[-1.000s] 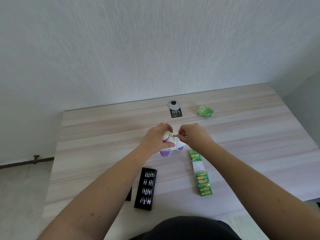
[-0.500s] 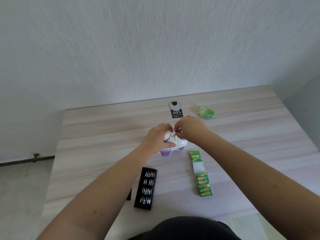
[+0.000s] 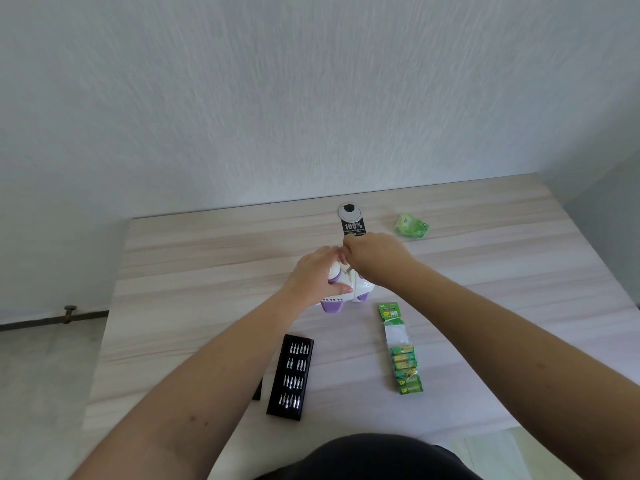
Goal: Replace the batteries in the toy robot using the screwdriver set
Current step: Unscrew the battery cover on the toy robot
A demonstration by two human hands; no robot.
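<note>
Far left of the work: flat black rectangular tray of silver screwdriver bits (image 3: 291,381), long axis running away from the person, lying on the pale wood-grain laminate counter (image 3: 194,271), near edge, well apart from both hands.

Center: left hand (image 3: 317,277) curled over the small white-and-purple plastic toy robot (image 3: 341,296), thumb pressed along its near side — gripping the body, steadying it on the counter. Purple feet show toward the person, so its long axis seems to run roughly fore-aft.

Just right, touching distance: right hand (image 3: 377,256) closed in a pinch on a thin silver screwdriver (image 3: 348,270). Only a short bit of shaft shows; it slants down & left from the fist into the robot's top/back. Whether the tip sits in a screw — can't tell, too small.

Key relation: driver comes at the robot from the right & above, left hand braces opposite side. Judging by this, step = working the battery cover screw; the twist needs the shaft kept in line w/ the screw, else it could slip.

Right: green strip pack of batteries (image 3: 401,358), axis fore-aft, nearer the right arm, unopened at its near end as far as I can see. Farther back: crumpled green wrapper (image 3: 411,229).
</note>
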